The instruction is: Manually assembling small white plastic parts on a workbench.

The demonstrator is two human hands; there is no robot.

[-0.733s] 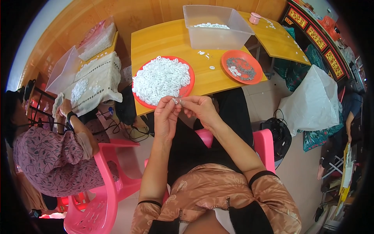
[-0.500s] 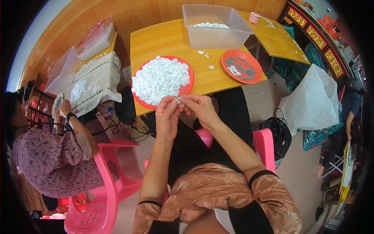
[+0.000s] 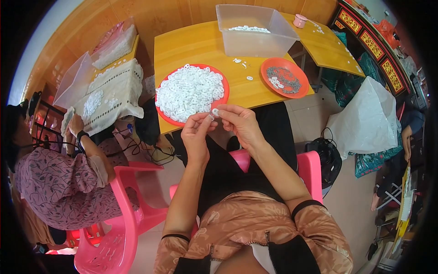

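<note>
Just past the table's front edge, my left hand [image 3: 197, 136] and my right hand [image 3: 242, 127] meet, both pinching with thumb and fingers. Between the right fingertips is a small white oval plastic piece with a hole [image 3: 215, 111]. The left fingertips close on something tiny and pale, mostly hidden by the fingers. Right behind my hands, a red round tray [image 3: 226, 86] holds a heap of similar white pieces [image 3: 189, 93]. An orange-red plate [image 3: 292, 94] to the right carries thin grey metal bits [image 3: 292, 83] and a few white pieces [image 3: 275, 82].
A clear plastic bin [image 3: 258, 43] stands at the table's back. Loose white pieces [image 3: 238, 60] lie on the yellow table [image 3: 182, 43]. At left a co-worker [image 3: 68, 187] handles white pieces over a cloth [image 3: 123, 86]. A pink chair [image 3: 123, 205] and a white sack [image 3: 365, 118] flank me.
My right fingertips have shifted slightly up and away from the left ones, so the white piece shows more clearly. The left hand stays nearly in place. The whole view has shifted slightly.
</note>
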